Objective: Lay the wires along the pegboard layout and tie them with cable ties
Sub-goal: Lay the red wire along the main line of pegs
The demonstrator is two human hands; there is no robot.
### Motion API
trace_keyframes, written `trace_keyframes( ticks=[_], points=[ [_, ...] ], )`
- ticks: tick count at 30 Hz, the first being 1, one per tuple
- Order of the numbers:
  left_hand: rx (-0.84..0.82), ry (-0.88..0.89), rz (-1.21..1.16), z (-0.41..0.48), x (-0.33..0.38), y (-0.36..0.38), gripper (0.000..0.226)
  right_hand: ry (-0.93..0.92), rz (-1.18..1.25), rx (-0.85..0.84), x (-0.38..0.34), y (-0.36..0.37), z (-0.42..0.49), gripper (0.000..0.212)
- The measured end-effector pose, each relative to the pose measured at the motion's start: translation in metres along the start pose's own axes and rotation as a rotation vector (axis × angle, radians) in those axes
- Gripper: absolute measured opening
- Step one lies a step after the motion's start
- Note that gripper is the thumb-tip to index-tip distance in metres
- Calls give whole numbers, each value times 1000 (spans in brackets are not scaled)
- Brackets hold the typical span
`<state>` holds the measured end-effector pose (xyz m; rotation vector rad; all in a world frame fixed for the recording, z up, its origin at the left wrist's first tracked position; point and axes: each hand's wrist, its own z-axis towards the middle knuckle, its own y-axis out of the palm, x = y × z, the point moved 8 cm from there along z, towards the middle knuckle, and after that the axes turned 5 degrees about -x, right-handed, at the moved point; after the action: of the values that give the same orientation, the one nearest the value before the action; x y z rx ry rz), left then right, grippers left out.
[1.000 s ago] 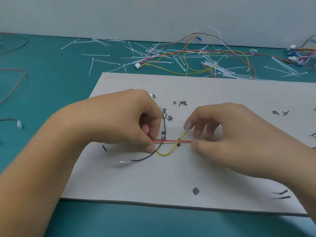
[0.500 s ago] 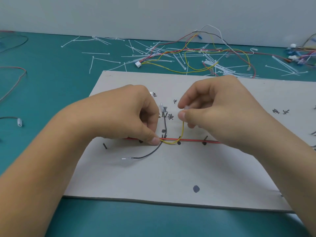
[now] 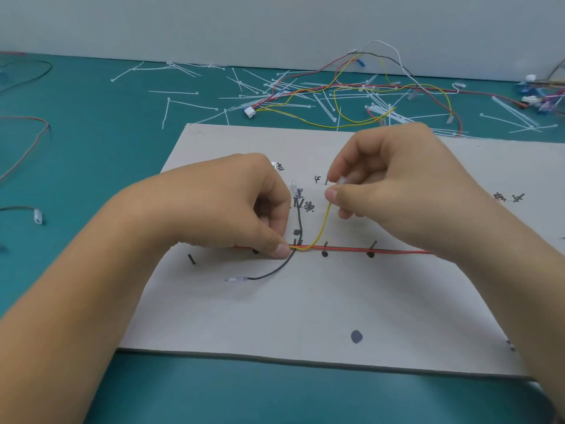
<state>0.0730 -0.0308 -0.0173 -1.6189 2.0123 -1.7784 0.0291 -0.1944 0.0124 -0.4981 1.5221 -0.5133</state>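
Note:
A grey pegboard (image 3: 305, 316) with black pegs and handwritten labels lies on the teal table. A red wire (image 3: 351, 249) runs left to right along a row of pegs. A black wire (image 3: 275, 272) curves from the upper pegs down to the left and ends in a white tip. My left hand (image 3: 232, 206) pinches the wires against the board where they cross. My right hand (image 3: 394, 185) pinches the upper end of a yellow wire (image 3: 322, 228), near its clear terminal, and holds it lifted above the board.
Loose white cable ties (image 3: 189, 104) lie scattered on the teal table (image 3: 91, 148) behind the board. A tangle of spare wires (image 3: 367, 93) sits at the back right. More wires trail along the left edge, one with a white connector (image 3: 37, 216).
My right hand has left the red wire, risen and drawn the yellow wire's end up and back, straightening its loop. My left hand has stayed pinching the crossing point.

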Motion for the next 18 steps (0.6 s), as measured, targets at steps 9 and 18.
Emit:
trace_keyframes(
  ticks=[9,18],
  points=[
    [34,-30,-1,0,2,-2,17,-59,-241,-80,-23,24,40,16],
    [23,-35,-15,0,2,-1,19,-120,-341,-187,-19,32,50,9]
  ],
)
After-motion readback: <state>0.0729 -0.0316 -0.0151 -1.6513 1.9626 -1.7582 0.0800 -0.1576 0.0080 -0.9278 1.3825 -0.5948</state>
